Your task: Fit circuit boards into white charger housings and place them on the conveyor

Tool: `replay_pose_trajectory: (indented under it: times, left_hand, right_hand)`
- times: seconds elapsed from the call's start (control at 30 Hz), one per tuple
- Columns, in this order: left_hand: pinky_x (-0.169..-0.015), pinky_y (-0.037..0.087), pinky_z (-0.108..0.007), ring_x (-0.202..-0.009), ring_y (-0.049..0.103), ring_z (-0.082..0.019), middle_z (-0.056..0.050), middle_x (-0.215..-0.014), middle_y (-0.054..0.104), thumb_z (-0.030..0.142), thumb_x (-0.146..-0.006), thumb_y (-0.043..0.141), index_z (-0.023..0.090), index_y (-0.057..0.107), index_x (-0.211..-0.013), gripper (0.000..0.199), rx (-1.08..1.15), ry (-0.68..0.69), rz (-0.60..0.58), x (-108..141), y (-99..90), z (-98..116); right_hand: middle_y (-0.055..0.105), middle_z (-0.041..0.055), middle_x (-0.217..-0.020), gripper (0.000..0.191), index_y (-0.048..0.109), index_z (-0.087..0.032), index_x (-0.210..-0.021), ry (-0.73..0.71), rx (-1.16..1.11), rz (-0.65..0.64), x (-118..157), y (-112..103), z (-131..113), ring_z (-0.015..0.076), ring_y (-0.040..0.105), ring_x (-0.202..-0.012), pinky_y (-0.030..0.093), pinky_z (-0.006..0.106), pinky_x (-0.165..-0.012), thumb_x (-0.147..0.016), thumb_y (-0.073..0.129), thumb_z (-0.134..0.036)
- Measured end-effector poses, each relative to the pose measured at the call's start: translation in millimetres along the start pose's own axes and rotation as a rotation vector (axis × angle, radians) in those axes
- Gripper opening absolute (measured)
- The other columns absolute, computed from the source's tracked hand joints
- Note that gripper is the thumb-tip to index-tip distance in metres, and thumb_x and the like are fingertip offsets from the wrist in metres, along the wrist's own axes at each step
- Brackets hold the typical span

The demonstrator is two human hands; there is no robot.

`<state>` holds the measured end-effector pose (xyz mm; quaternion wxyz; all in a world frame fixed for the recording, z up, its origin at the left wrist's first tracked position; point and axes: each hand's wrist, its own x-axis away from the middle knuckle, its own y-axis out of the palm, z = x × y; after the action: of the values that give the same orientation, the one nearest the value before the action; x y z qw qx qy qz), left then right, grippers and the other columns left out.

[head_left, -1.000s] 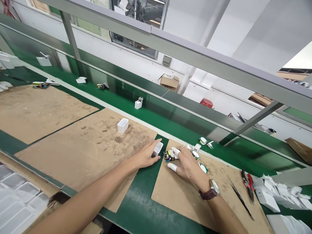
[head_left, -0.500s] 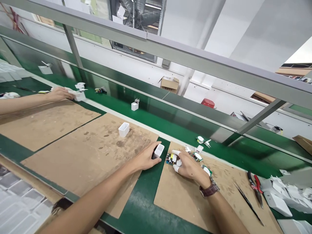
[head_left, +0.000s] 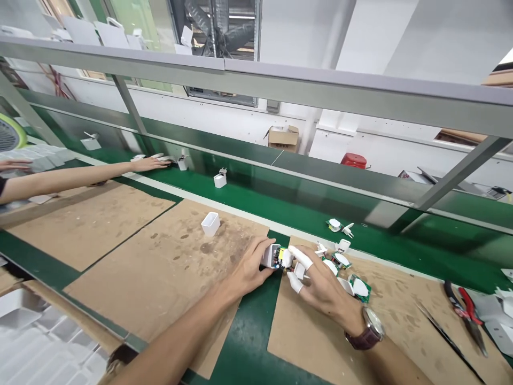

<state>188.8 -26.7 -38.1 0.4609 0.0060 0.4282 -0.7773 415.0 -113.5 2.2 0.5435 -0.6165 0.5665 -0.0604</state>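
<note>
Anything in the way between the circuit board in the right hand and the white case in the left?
Nothing visible. The right hand holds the circuit board right at the open end of the white case, gripped by the left hand. Whether they touch, I can't tell.

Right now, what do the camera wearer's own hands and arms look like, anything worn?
Right hand: white finger covers on the thumb and index finger, plus a watch with a round silver-coloured case, pale dial and dark reddish-brown strap. Left hand: no finger covers, watch or band visible. No sleeves in view on either side.
</note>
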Motion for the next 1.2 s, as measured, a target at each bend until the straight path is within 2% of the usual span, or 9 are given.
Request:
replay_pose_trajectory:
  times: [0.37, 0.5, 0.83, 1.2]
  left_hand:
    - [-0.109, 0.053, -0.045, -0.129, 0.057, -0.029, -0.011, -0.136, 0.052, 0.009, -0.090, 0.065, 0.028, 0.043, -0.147, 0.063, -0.061, 0.128, 0.027, 1.6, 2.8, -2.0]
    - [-0.110, 0.052, -0.045, -0.130, 0.056, -0.029, -0.011, -0.136, 0.052, 0.006, -0.090, 0.064, 0.028, 0.042, -0.148, 0.066, -0.076, 0.152, 0.021, 2.4, 2.9, -2.1]
    - [-0.110, 0.051, -0.043, -0.128, 0.057, -0.028, -0.011, -0.135, 0.053, 0.002, -0.088, 0.062, 0.026, 0.043, -0.146, 0.066, -0.097, 0.170, 0.029, 1.8, 5.7, -2.8]
    - [-0.112, 0.050, -0.045, -0.131, 0.057, -0.028, -0.011, -0.135, 0.056, 0.006, -0.088, 0.066, 0.025, 0.046, -0.142, 0.061, -0.081, 0.148, 0.049, 2.5, 8.2, -4.9]
  right_hand:
    - [0.063, 0.0181, -0.134, 0.067, 0.029, -0.023, -0.161, -0.049, 0.041, 0.037, 0.7, 4.8, 5.7, 0.0313, 0.067, -0.118, 0.063, 0.050, -0.093, -0.098, 0.049, -0.010]
    - [0.063, 0.0177, -0.134, 0.069, 0.027, -0.023, -0.162, -0.040, 0.053, 0.022, 2.0, 6.1, 6.8, 0.0318, 0.066, -0.120, 0.063, 0.051, -0.094, -0.098, 0.049, -0.010]
    - [0.058, 0.0189, -0.143, 0.083, 0.020, -0.023, -0.165, -0.049, 0.108, 0.001, 5.3, 8.8, 8.2, 0.0353, 0.062, -0.127, 0.062, 0.054, -0.097, -0.090, 0.051, -0.005]
    - [0.061, 0.0192, -0.137, 0.078, 0.023, -0.020, -0.164, -0.064, 0.128, 0.041, -0.4, 5.5, 2.0, 0.0333, 0.064, -0.122, 0.062, 0.051, -0.097, -0.092, 0.048, -0.003]
